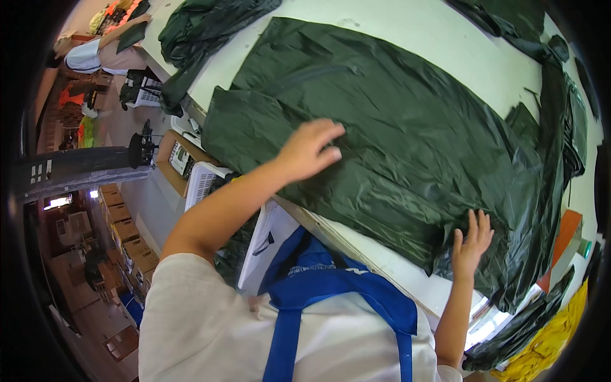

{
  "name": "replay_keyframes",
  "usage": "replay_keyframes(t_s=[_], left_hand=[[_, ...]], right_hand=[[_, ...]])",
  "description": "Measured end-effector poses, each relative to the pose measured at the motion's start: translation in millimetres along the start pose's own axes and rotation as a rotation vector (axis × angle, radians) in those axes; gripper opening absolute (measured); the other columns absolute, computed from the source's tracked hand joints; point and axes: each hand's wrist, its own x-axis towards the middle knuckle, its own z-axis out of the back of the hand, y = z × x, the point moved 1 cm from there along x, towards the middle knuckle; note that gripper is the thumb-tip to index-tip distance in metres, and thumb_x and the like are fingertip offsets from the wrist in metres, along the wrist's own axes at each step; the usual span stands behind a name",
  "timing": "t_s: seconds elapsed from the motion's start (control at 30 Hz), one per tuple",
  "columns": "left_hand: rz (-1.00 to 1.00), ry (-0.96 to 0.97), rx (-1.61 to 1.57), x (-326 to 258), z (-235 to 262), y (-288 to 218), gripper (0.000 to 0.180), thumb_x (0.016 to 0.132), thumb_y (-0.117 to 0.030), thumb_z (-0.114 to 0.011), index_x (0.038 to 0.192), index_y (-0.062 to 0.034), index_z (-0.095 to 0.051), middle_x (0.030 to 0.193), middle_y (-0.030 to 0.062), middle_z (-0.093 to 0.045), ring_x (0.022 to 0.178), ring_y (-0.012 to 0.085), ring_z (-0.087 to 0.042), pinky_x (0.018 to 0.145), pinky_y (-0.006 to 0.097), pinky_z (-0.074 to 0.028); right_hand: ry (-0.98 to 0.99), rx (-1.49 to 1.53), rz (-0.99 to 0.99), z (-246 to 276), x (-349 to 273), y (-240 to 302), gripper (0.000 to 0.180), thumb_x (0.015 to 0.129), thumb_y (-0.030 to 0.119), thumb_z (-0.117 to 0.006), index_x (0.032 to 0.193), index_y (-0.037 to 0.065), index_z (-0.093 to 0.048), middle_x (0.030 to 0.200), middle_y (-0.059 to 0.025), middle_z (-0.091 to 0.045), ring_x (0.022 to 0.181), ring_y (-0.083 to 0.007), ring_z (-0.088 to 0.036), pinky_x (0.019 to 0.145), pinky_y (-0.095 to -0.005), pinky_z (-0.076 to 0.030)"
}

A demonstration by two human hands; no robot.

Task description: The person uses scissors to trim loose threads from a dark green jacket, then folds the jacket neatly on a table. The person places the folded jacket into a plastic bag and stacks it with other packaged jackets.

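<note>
One green cloth (394, 137) fills the middle of the head view I am following remotely, spread across the white table (439, 35) with its surface creased and its right end running into a heap (552, 108) of darker folds. The left hand (310, 150) is over the cloth's near left part, thumb and fingers apart with nothing pinched between them; it is blurred, so I cannot tell whether it presses or only hovers. The right hand (472, 244) is at the near right part, fingers loosely spread and gripping nothing I can see, beside a bunched patch of creases. What worries me most is slipping: the cloth looks slick, so a sideways push by one flat palm, with the other bearing down lightly, could skid the whole piece or press new wrinkles into it. The left corner lies by the table's edge, above a box (175, 153) and a basket (202, 184); a pull that way could drop it over and snag it there. On the right I cannot make out where the cloth stops and the heap begins, so a tug might drag both, perhaps knocking the orange piece (565, 239) or the yellow cloth (547, 337) nearby.
</note>
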Motion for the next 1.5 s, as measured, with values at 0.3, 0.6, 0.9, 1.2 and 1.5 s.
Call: replay_keyframes(t_s=[0.3, 0.6, 0.9, 1.2, 1.5], left_hand=[[0.872, -0.236, 0.174, 123, 114, 271, 0.053, 0.077, -0.040, -0.068, 0.110, 0.0015, -0.059, 0.105, 0.0203, -0.063, 0.098, 0.0336, -0.060, 0.087, 0.039, -0.047], [0.739, -0.230, -0.016, 192, 147, 344, 0.015, 0.083, -0.020, -0.064, 0.085, -0.0058, -0.062, 0.081, 0.0079, -0.059, 0.075, 0.0194, -0.057, 0.069, 0.033, -0.045], [0.082, 0.154, 0.639, 189, 41, 176, 0.059, 0.087, -0.053, -0.048, 0.141, -0.0353, -0.029, 0.153, 0.0082, -0.016, 0.138, 0.0381, -0.018, 0.106, 0.063, -0.014], [-0.509, 0.468, -0.020, 169, 21, -81, 0.056, 0.082, -0.031, -0.061, 0.134, -0.0163, -0.045, 0.143, 0.0154, -0.035, 0.133, 0.0371, -0.030, 0.108, 0.054, -0.022], [-0.601, 0.465, 0.064, 104, -93, -111, 0.061, 0.074, -0.042, -0.068, 0.131, -0.0303, -0.048, 0.149, 0.0020, -0.025, 0.137, 0.0350, -0.017, 0.109, 0.060, -0.009]], right_hand=[[0.023, -0.141, -0.080, -64, 1, 11, 0.047, 0.094, 0.042, -0.040, 0.136, 0.024, -0.044, 0.145, -0.0072, -0.035, 0.133, -0.0319, -0.032, 0.103, -0.0585, -0.024], [0.131, -0.165, -0.116, -64, 6, 20, 0.047, 0.092, 0.034, -0.047, 0.137, 0.022, -0.043, 0.145, -0.0092, -0.033, 0.134, -0.0325, -0.029, 0.106, -0.0556, -0.021], [0.142, -0.152, -0.192, -58, 21, 40, 0.051, 0.086, 0.036, -0.055, 0.135, 0.025, -0.045, 0.144, -0.0059, -0.035, 0.133, -0.0309, -0.029, 0.106, -0.0545, -0.022], [0.187, 0.145, -0.246, -16, 44, 82, 0.053, 0.086, 0.033, -0.053, 0.134, 0.011, -0.044, 0.145, -0.0197, -0.029, 0.133, -0.0406, -0.024, 0.105, -0.0563, -0.019], [-0.011, -0.272, -0.729, 20, -82, -89, 0.051, 0.093, 0.042, -0.045, 0.117, -0.002, -0.051, 0.108, -0.0218, -0.056, 0.102, -0.0379, -0.052, 0.087, -0.0500, -0.037]])
